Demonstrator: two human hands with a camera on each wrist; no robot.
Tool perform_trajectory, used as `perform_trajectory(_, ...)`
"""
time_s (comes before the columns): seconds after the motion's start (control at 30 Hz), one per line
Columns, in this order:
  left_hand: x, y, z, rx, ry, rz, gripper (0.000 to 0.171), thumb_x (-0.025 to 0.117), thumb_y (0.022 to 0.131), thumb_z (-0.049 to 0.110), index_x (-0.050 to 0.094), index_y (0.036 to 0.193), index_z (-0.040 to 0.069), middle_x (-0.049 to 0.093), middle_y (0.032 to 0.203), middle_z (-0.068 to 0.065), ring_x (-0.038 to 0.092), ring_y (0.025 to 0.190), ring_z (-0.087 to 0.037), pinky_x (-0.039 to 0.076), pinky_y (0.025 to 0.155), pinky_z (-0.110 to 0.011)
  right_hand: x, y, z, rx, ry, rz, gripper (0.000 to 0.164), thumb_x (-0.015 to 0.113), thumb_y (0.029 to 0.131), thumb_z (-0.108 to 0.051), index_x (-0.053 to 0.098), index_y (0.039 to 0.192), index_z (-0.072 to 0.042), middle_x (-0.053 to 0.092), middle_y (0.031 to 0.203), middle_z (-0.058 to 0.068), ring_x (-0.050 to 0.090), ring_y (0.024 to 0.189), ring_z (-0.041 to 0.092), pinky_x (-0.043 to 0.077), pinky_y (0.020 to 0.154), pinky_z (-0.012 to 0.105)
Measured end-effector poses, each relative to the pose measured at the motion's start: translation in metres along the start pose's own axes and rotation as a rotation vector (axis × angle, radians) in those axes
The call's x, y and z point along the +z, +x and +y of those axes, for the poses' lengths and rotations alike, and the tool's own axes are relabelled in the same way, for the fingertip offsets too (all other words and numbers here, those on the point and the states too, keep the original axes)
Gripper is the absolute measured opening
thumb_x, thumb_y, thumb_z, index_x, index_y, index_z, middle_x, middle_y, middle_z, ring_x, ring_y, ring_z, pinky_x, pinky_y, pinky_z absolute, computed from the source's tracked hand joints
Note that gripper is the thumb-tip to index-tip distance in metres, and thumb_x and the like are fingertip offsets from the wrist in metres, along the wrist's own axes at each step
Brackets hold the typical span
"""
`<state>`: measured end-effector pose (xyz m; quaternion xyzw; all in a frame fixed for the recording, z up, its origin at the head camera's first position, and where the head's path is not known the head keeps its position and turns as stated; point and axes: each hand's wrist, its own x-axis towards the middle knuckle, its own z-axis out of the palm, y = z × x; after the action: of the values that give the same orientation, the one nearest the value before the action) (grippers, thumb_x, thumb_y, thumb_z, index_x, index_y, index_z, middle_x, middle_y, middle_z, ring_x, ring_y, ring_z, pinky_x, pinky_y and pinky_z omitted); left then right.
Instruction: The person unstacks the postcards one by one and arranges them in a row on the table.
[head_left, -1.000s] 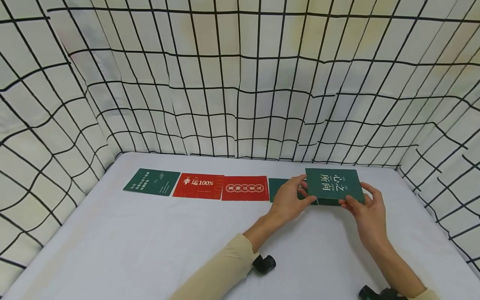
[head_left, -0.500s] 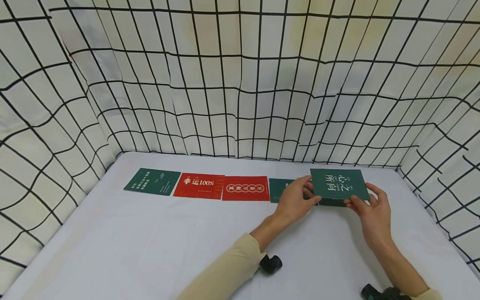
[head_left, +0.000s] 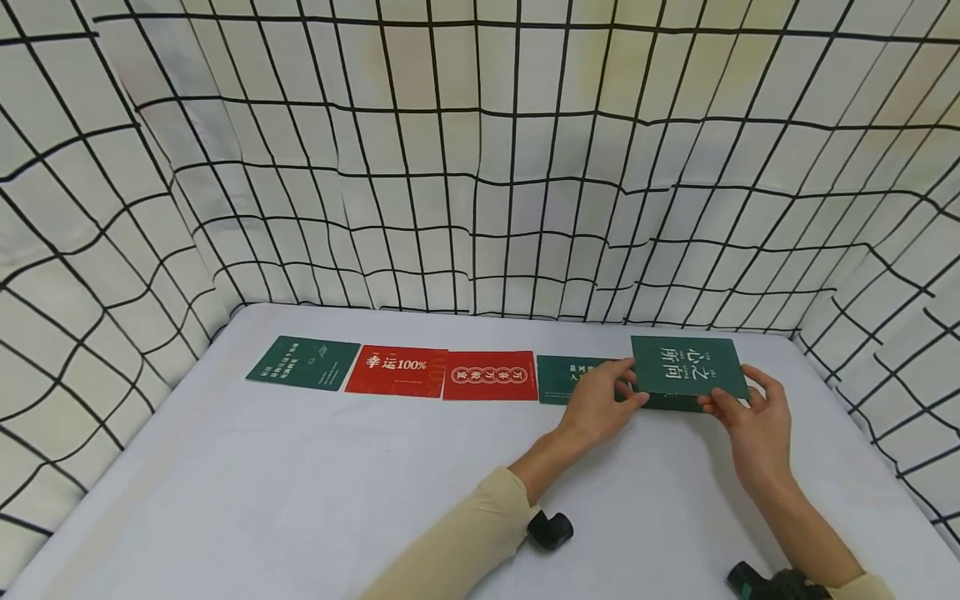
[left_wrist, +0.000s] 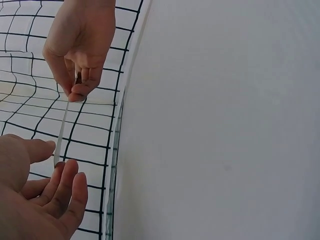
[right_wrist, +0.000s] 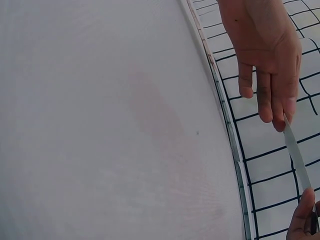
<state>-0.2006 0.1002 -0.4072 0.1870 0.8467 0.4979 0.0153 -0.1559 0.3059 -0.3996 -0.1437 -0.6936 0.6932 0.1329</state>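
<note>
A green postcard with pale Chinese characters is held up near the far right of the table. My right hand pinches its right end between thumb and fingers. At the opposite end, the thumb and fingertips of my left hand hold the left edge. Both wrist views show the held postcard edge-on, as a thin pale strip between the two hands. Beneath it, a dark green card shows only its front strip. My left hand partly covers another green card lying to the left.
Further left in the same row lie a red card with ringed characters, a red card marked 100%, and a slightly turned green card. A white cloth covers the table. Black-gridded white fabric encloses its far side and ends.
Both hands have shifted a little to the right together with the held postcard. More of the green card left of my left hand now shows. The other cards lie still.
</note>
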Motion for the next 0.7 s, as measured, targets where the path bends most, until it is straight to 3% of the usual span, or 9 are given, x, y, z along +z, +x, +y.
perform_trajectory(0.27,0.008,0.001,0.002,-0.026,-0.046,-0.011,0.056,0.075,0.097,0.021,0.057,0.149,0.013,0.072,0.124,0.0,0.063,0.089,0.003,0.049,0.076,-0.011,-0.006,0.007,0.003,-0.016,0.026,0.0,0.072,0.061,0.103,-0.007,0.019,0.162,-0.011,0.056,0.105,-0.003,0.071,0.078,0.0,0.058,0.078,0.011)
perform_trajectory(0.5,0.017,0.003,0.006,-0.001,-0.014,-0.027,0.057,0.075,0.098,0.021,0.056,0.15,0.013,0.072,0.125,0.0,0.063,0.088,0.005,0.048,0.075,-0.01,-0.015,0.013,0.006,0.027,0.003,0.019,0.072,0.057,0.106,-0.007,0.015,0.164,-0.011,0.059,0.109,-0.008,0.07,0.079,-0.001,0.057,0.078,0.009)
perform_trajectory(0.7,0.023,0.004,0.008,-0.009,-0.014,-0.04,0.058,0.075,0.097,0.02,0.055,0.151,0.014,0.072,0.125,0.002,0.065,0.091,0.004,0.048,0.074,-0.01,-0.019,0.014,0.007,0.078,0.064,0.034,0.073,0.057,0.106,-0.009,0.014,0.165,-0.011,0.059,0.109,-0.007,0.07,0.08,0.0,0.058,0.078,0.011)
